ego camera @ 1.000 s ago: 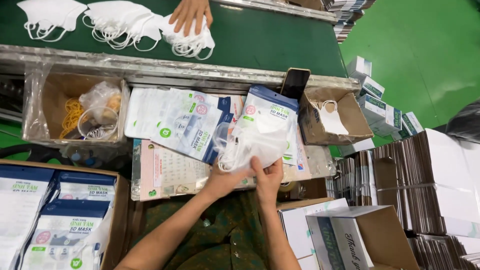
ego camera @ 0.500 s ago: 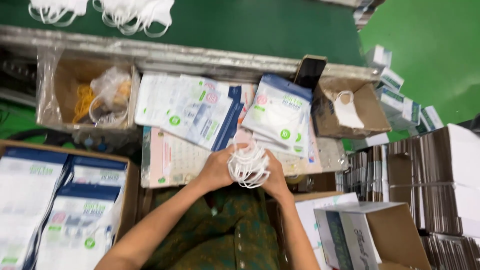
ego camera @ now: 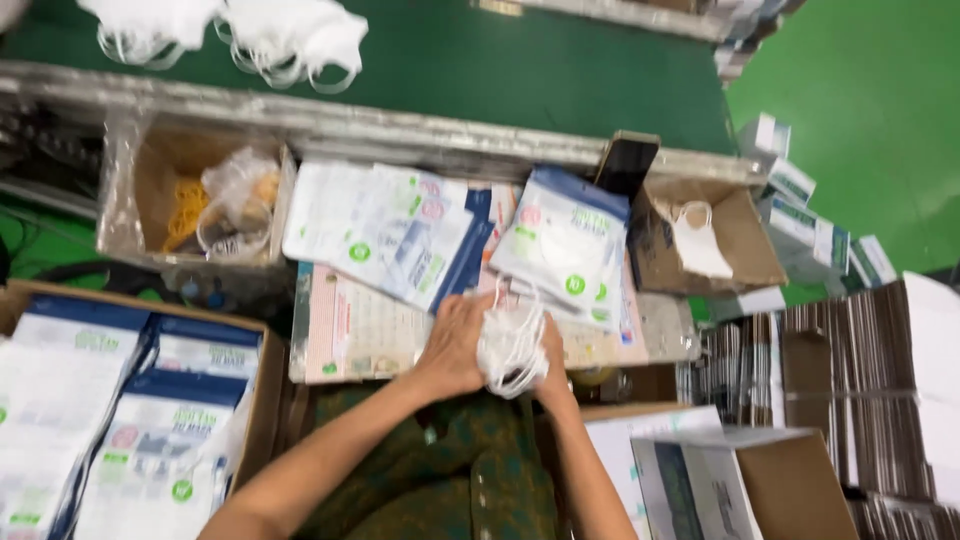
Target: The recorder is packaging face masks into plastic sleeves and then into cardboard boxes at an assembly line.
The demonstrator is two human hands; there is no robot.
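My left hand (ego camera: 455, 345) and my right hand (ego camera: 552, 358) press together on a small stack of white face masks (ego camera: 510, 345) with loose ear loops, held just above the near edge of a work surface. Behind the hands lie flat white and blue pouches (ego camera: 395, 230) and a filled pouch stack (ego camera: 565, 245). A sheet with a grid (ego camera: 355, 330) lies under them.
A green conveyor belt (ego camera: 520, 70) carries more white masks (ego camera: 285, 40) at the back. A carton with yellow bands and a plastic bag (ego camera: 200, 205) stands left. A box of pouches (ego camera: 100, 400) is at near left. Small cartons (ego camera: 700, 240) and flat box stacks (ego camera: 860, 380) stand right.
My hands drew back from the pouches toward me and gathered the masks into a tight bunch. Another person's hand at the belt has left the view.
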